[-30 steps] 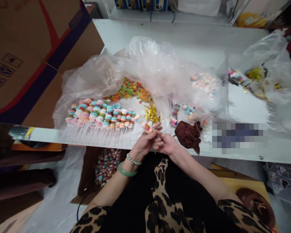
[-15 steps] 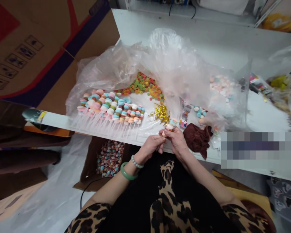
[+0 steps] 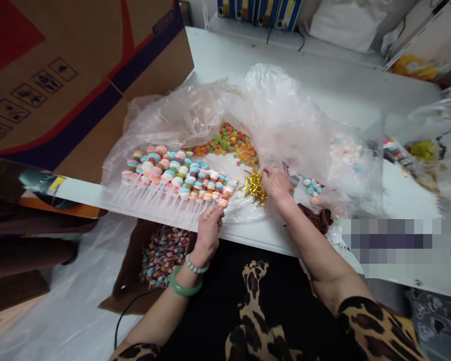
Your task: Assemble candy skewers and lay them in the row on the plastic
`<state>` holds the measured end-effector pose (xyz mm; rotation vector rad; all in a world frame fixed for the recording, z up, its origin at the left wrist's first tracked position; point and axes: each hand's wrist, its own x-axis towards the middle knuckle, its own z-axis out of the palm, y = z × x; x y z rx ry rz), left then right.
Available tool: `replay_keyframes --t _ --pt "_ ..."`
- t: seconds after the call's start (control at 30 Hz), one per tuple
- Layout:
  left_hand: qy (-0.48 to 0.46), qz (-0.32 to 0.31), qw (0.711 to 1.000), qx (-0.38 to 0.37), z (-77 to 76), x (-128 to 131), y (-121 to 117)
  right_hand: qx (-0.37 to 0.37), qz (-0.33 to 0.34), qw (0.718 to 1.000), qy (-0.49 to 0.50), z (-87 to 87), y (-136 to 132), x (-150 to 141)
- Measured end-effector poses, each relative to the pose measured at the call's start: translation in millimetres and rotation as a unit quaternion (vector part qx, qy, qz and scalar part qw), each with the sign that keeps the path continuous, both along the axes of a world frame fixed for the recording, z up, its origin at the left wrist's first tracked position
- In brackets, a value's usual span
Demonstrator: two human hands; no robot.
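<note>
My left hand (image 3: 209,228) pinching a slanted stack of round peach-and-white candies (image 3: 225,194), left of the shiny gold foil-strip pile (image 3: 253,187), my right hand (image 3: 277,183) at its right edge, grip unclear.

Candy skewer (image 3: 227,193) with lower end hidden by left hand (image 3: 209,228), cardboard box (image 3: 86,65) cut off at left.

Gold strips (image 3: 254,187), green bangle (image 3: 182,288), leopard-print sleeve (image 3: 376,321)
</note>
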<state>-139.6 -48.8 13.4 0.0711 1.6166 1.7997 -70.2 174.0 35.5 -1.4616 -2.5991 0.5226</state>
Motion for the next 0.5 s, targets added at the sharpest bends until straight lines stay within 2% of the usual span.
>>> replay_keyframes --t 0.1,0.2,0.33,0.4,0.5 --pt "-0.038 0.007 0.999 0.019 1.2 -1 5 -0.006 0.010 0.993 -0.116 -8.0 5 -17" --pt "-0.059 0.002 0.998 0.025 3.3 -3 6 -0.028 0.028 0.992 -0.122 -15.2 1 -13" --pt "-0.063 -0.010 0.998 0.028 3.2 -6 6 -0.091 -0.002 0.996 0.004 -22.7 5 10" --pt "-0.065 -0.014 0.997 0.027 2.3 -6 8 -0.133 -0.003 0.986 0.099 -28.2 10 21" --pt "-0.075 -0.020 0.997 0.026 2.1 -3 14 -0.128 0.013 0.967 0.219 -36.5 11 30"
